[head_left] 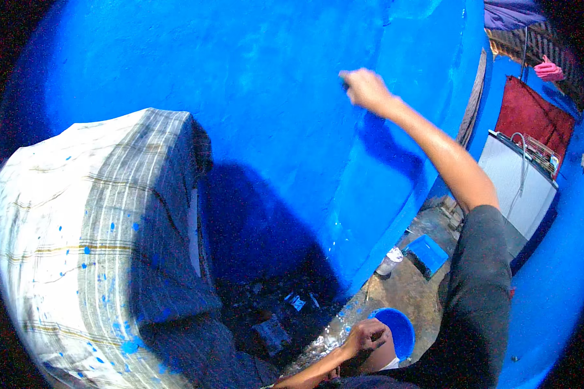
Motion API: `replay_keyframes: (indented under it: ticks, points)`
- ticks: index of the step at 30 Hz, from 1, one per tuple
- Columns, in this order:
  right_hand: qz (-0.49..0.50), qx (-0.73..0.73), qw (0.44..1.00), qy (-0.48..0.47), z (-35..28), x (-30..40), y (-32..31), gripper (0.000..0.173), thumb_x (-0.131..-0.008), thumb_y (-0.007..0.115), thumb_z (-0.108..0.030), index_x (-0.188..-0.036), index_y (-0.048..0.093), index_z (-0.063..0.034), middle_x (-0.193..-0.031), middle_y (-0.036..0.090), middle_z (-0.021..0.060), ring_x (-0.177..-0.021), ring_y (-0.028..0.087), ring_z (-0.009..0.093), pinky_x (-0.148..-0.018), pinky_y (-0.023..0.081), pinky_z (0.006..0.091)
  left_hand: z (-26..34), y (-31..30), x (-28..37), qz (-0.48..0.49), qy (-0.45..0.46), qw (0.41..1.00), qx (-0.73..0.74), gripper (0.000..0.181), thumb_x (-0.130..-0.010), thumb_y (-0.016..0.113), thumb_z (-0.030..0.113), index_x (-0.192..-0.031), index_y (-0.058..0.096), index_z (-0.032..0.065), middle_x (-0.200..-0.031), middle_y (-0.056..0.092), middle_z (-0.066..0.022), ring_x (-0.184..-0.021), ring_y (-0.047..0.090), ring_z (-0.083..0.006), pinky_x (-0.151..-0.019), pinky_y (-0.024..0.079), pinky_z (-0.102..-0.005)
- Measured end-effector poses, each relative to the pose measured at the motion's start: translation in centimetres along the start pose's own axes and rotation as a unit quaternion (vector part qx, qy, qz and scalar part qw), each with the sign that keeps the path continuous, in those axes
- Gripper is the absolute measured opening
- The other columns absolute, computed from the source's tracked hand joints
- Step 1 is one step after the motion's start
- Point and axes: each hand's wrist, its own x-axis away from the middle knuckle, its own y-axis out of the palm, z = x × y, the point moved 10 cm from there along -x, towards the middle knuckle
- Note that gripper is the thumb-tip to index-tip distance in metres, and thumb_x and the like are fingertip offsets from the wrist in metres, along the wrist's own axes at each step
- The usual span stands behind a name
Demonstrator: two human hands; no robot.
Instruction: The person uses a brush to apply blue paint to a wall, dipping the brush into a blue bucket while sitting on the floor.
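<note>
My right hand (pixel 367 90) is raised at the end of an outstretched arm, in front of a bright blue painted wall (pixel 282 97). Its fingers are curled. A small dark patch shows under the fingertips, and I cannot tell whether it is a held thing or shadow. Lower down, my left hand (pixel 367 334) is loosely curled in front of my bent leg. No object can be made out in it. Close by, partly hidden behind that leg, stands a blue bucket (pixel 396 330).
A striped cloth (pixel 78 233), spattered with blue paint, drapes over a bulky thing at left. On the concrete floor (pixel 418 301) are a blue paint tray (pixel 427 255) and a whitish container (pixel 389 262). A white appliance (pixel 513 180) with a hose stands farther right, near a red cloth (pixel 533 114).
</note>
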Motion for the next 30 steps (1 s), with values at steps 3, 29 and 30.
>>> replay_keyframes:
  ticks: [3, 29, 30]
  points:
    - [0.035, 0.084, 0.995, 0.041, 5.4, -3.9, -4.9, 0.022, -0.073, 0.058, -0.006, -0.095, 0.058, -0.0072, -0.079, 0.063, 0.0183, -0.078, 0.062, 0.039, -0.061, 0.049, 0.0515, -1.4, 0.7, 0.5, -0.004, 0.011, 1.0, 0.007, 0.008, -0.078, 0.065, 0.014, -0.08, 0.064, 0.0063, -0.077, 0.065, -0.0084, -0.074, 0.062, -0.0264, -0.067, 0.049, -0.0355]
    - [0.092, 0.293, 0.948, -0.078, 4.8, -3.0, -7.0, 0.033, -0.08, 0.053, -0.006, -0.111, 0.055, -0.0154, -0.079, 0.061, 0.0138, -0.072, 0.064, 0.032, -0.055, 0.049, 0.0443, -0.4, 0.6, 0.2, -0.005, 0.014, 1.0, 0.019, 0.013, -0.08, 0.064, 0.017, -0.079, 0.063, 0.0045, -0.079, 0.065, -0.0084, -0.077, 0.062, -0.0266, -0.07, 0.05, -0.0364]
    - [0.097, 0.284, 0.949, -0.1, 4.4, -2.5, -6.9, 0.034, -0.08, 0.053, -0.006, -0.112, 0.055, -0.0155, -0.08, 0.061, 0.0137, -0.072, 0.064, 0.031, -0.055, 0.05, 0.0434, -0.3, 0.3, 0.4, 0.002, 0.019, 1.0, 0.01, 0.013, -0.08, 0.064, 0.017, -0.079, 0.063, 0.0045, -0.079, 0.065, -0.0086, -0.077, 0.062, -0.0268, -0.07, 0.05, -0.0364]
